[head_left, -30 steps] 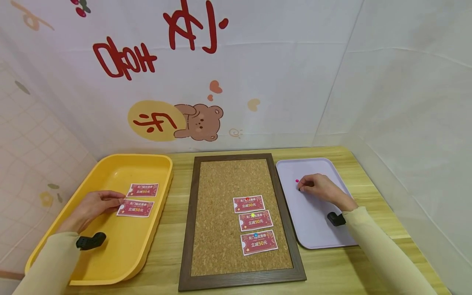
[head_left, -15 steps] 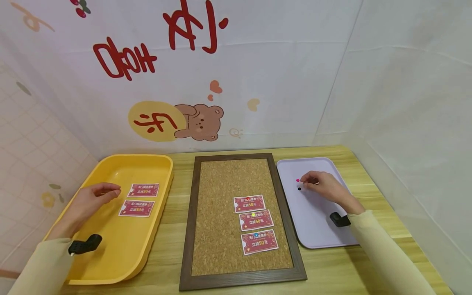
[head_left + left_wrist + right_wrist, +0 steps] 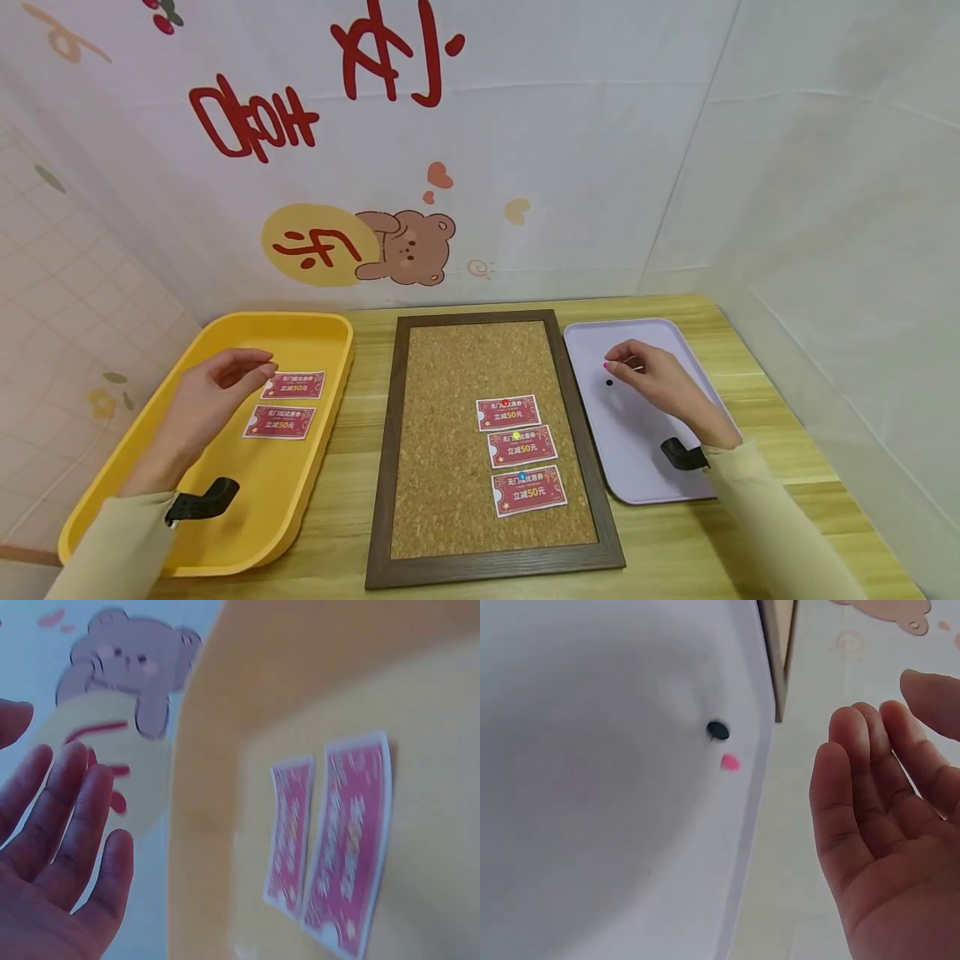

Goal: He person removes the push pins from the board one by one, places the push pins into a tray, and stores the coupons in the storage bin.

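My left hand point(image 3: 206, 404) hovers over the yellow tray point(image 3: 341, 367), fingers loosely bent and nothing in them. Its fingertips overlap the left end of the upper red coupon point(image 3: 296, 386) in the head view; a second coupon point(image 3: 279, 422) lies just below. In the left wrist view, both coupons point(image 3: 349, 847) lie flat, apart from the hand. Over the lilac tray point(image 3: 637, 475), my right hand point(image 3: 648, 375) is held beside a pink push pin point(image 3: 607, 365) and a black one point(image 3: 609, 382). The right wrist view shows both pins, black point(image 3: 718, 730) and pink point(image 3: 730, 762), lying there, the fingers relaxed.
Between the trays lies a framed cork board point(image 3: 442, 442). Three coupons are pinned along its right side: top point(image 3: 508, 414), middle point(image 3: 522, 448) and bottom point(image 3: 529, 493). A printed cloth wall point(image 3: 570, 167) stands behind the wooden table point(image 3: 345, 467).
My left fingers have come off the lower coupon, and that hand has risen, then shifted right. My right hand has drawn back from the black push pin, which stays in the tray.
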The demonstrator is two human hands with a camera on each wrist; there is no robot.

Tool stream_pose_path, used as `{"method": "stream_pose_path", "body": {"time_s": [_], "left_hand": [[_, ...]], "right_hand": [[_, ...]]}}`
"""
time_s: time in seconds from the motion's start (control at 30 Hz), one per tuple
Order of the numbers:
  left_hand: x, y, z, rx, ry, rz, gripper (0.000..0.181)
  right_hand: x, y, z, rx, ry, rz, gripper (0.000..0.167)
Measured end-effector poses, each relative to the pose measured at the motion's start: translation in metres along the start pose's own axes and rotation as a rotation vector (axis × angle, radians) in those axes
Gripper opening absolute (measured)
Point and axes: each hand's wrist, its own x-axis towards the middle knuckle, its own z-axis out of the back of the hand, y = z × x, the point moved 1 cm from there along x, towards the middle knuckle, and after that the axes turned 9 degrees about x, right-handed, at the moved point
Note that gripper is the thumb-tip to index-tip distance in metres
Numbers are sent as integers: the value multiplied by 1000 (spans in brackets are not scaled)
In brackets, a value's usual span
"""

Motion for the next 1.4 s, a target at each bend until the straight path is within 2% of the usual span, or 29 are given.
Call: {"method": "stream_pose_path", "body": {"time_s": [0.23,0.43,0.57,0.73,0.97,1.23,1.3,1.4], "left_hand": [[-5,-29,-14,-29,-32,-44,39],[-10,-50,-28,-116,-48,-125,34],[-12,-63,-37,-158,-41,-148,34],[-15,-77,-50,-171,-10,-152,34],[-14,-95,-74,-199,49,-180,38],[-13,-112,-102,-284,158,-159,45],[-13,-115,-109,-287,183,-152,47],[-12,-119,-120,-267,207,-176,50]], "right_hand": [[-2,14,-9,56,-34,14,19],[-5,27,-17,115,-31,50,18],[-6,34,-23,122,-40,78,17],[-7,43,-32,113,-29,130,19],[-10,55,-44,122,30,204,28],[-10,63,-59,64,65,254,35],[-9,64,-62,41,73,265,36],[-8,66,-66,36,90,279,37]]}}
